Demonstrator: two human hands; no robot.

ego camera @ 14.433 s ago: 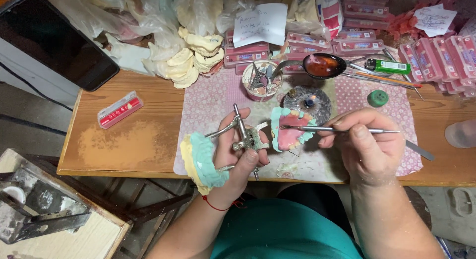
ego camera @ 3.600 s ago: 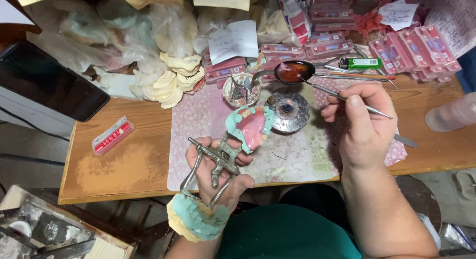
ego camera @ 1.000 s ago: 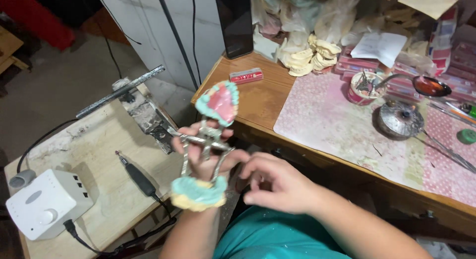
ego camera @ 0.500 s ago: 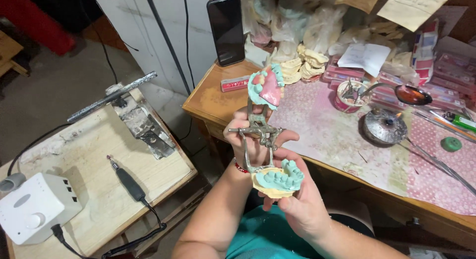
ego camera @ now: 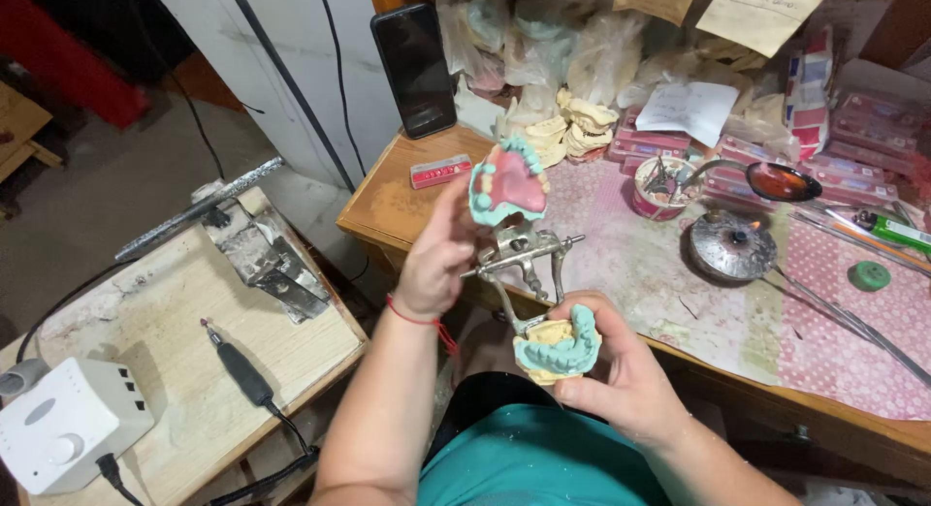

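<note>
Above the bench edge — two hands (ego camera: 441,264) (ego camera: 621,380), one articulator (ego camera: 524,264), two casts.

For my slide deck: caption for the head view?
Both hands, left hand and right hand, hold an opened dental articulator.

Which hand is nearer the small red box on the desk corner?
Left. The left hand holds the upper cast of the articulator, just right of the red box. The right hand is lower, cupping the lower cast, farther away.
</note>
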